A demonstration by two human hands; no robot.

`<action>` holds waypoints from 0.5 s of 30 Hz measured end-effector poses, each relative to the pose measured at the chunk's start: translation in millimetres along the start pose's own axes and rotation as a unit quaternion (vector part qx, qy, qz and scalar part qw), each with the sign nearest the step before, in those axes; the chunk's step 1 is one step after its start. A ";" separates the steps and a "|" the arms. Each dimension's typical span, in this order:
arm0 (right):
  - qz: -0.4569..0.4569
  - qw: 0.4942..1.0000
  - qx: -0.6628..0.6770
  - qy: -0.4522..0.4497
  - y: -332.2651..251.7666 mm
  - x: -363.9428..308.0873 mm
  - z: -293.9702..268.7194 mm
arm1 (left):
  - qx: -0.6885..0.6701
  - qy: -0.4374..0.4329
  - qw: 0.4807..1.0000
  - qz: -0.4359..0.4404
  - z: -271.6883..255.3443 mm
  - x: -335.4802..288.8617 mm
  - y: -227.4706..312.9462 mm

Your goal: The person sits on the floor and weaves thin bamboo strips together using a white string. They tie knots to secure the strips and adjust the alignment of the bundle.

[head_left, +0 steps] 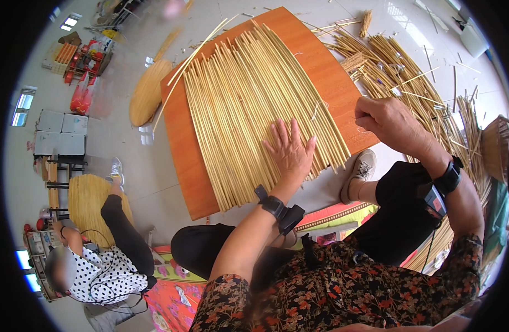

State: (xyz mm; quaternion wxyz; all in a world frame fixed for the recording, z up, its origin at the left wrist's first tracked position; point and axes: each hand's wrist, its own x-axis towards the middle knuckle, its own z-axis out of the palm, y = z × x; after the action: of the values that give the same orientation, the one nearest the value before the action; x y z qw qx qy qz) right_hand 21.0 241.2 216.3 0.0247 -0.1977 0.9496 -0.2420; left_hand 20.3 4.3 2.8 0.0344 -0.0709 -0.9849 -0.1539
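A row of straw-coloured reed stalks point(249, 105) lies side by side on an orange-brown wooden board point(343, 105). My left hand point(290, 152) rests flat on the stalks near their close end, fingers spread. Off the board's right edge, my right hand point(390, 122) is raised in a closed pinch. A fine white thread shows faintly by its fingers, and its end inside the fist is hidden. More white thread point(320, 108) loops at the outermost stalks on the right.
Loose reeds point(401, 77) cover the floor at the right, beside a woven basket point(495, 146). An oval reed mat point(149, 94) lies left of the board. Another person point(108, 276) sits at lower left by a yellow mat point(94, 207). Patterned cloth point(174, 299) lies underneath me.
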 end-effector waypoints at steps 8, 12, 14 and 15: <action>0.022 0.999 0.020 -0.013 3.6 -2.0 -6.3 | 0.025 0.019 0.987 0.160 -13.4 32.8 -60.9; 0.031 0.999 0.038 -0.021 2.9 4.4 -3.9 | 0.026 0.016 0.983 0.179 -8.9 37.3 -64.2; 0.029 0.998 0.049 -0.025 2.9 7.0 -4.8 | 0.028 0.005 0.982 0.185 -10.4 41.9 -65.2; 0.027 0.998 0.054 -0.033 2.1 7.5 -4.4 | 0.031 -0.005 0.981 0.189 -11.8 44.1 -68.6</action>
State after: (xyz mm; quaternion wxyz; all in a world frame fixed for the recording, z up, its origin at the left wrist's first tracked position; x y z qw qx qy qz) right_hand 12.7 242.0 219.6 0.0734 -0.1778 0.9388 -0.2857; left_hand -33.0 -58.3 -2.5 0.0599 -0.2556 -0.9582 -0.1139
